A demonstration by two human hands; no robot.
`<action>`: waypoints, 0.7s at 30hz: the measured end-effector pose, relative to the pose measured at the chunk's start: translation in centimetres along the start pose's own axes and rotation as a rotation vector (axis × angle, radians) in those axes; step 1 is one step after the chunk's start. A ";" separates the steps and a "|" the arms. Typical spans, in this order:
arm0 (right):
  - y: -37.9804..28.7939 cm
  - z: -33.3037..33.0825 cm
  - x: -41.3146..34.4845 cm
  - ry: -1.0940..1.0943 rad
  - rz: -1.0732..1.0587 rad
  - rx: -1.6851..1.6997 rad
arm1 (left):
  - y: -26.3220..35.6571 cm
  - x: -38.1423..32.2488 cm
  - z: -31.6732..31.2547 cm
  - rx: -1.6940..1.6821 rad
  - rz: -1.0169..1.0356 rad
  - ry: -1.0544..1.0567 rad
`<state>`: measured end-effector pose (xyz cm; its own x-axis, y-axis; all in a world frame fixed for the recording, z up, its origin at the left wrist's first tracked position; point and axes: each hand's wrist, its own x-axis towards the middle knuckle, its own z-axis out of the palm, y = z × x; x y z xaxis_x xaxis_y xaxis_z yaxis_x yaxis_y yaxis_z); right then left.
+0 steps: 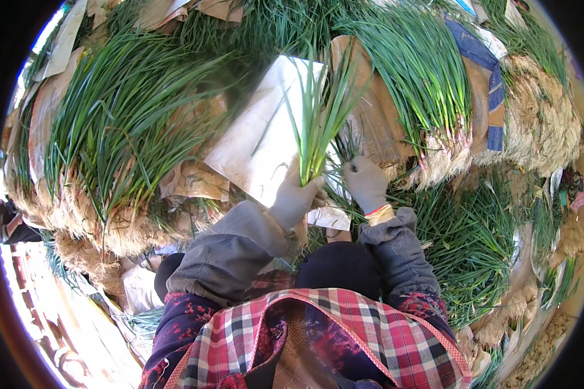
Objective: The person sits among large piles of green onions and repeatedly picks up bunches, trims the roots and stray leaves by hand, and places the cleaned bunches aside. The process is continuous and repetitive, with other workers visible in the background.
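My left hand, in a pale grey glove, is closed around the lower stems of a small bunch of green leafy stalks, whose leaves fan upward over a white sheet. Just to its right, my right hand, gloved too, is curled with its fingers against some thin dark green leaves; the fingertips are partly hidden. The roots of the held bunch are mostly hidden behind my left hand and sleeve.
A large heap of rooted green stalks lies at left. Another rooted bundle rests on brown sacking at upper right. Pale roots stand farther right. Loose green leaves cover the ground beside my right sleeve.
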<state>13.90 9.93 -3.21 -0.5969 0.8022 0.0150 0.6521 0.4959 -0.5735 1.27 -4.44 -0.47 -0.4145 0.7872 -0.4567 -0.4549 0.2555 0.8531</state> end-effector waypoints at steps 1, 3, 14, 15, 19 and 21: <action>0.8 -0.4 0.2 -0.011 0.029 -0.041 | 0.0 0.1 -0.2 0.016 0.043 0.032; 1.8 -1.2 0.0 -0.299 0.386 0.366 | 0.3 0.4 -0.8 0.042 0.116 0.085; -3.9 1.4 0.4 -0.400 0.179 1.014 | -0.3 -0.1 0.0 -0.045 -0.015 0.003; -3.5 1.6 0.5 -0.394 0.121 0.817 | -0.2 -0.2 0.1 -0.024 -0.018 0.034; 0.9 2.7 -0.2 -0.011 -0.022 -0.044 | 1.3 -0.3 -0.6 0.012 0.047 0.122; 6.0 0.6 -0.3 0.099 0.005 -0.189 | 2.6 0.0 -1.9 -0.036 0.197 0.142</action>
<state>17.69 12.47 -7.14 -0.5508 0.8289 0.0980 0.7367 0.5380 -0.4097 -1.43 -4.79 1.30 -0.6036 0.7324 -0.3151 -0.3807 0.0825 0.9210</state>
